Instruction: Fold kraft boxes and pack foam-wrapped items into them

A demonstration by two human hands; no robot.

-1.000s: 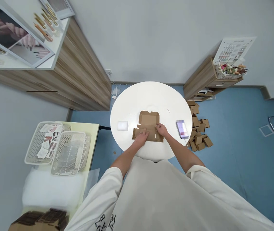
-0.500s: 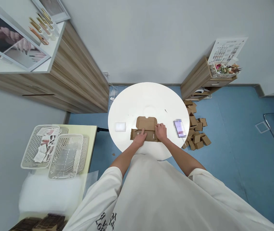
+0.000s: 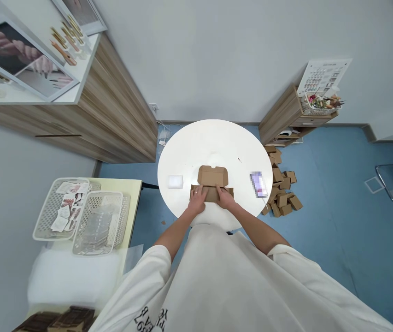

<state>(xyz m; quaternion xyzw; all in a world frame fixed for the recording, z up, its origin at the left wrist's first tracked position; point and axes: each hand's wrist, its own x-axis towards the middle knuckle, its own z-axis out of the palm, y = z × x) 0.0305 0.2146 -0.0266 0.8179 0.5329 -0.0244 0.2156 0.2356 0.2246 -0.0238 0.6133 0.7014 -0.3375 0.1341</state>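
A brown cardboard box (image 3: 213,176), partly folded, lies on the round white table (image 3: 213,143) close to my body. Its lid flap stands out flat toward the far side. My left hand (image 3: 197,200) grips the box's near left part, thumb toward the middle. On the near right part, my right hand (image 3: 224,198) holds the folded edge with its fingers. Both palms cover the ends of the near panel, so the side tabs show only in part. Left of the box sits a small white packet (image 3: 175,181).
A phone-like blurred purple item (image 3: 259,184) lies at the table's right. Folded cardboard boxes (image 3: 282,193) are heaped on the floor beyond. At left, white baskets (image 3: 97,223) stand on a pale yellow table (image 3: 133,189). A wooden cabinet (image 3: 120,101) rises behind.
My right hand has shifted left and inward from the box's right corner. My left hand has moved slightly left. The near panel's folded edge is now held by both hands.
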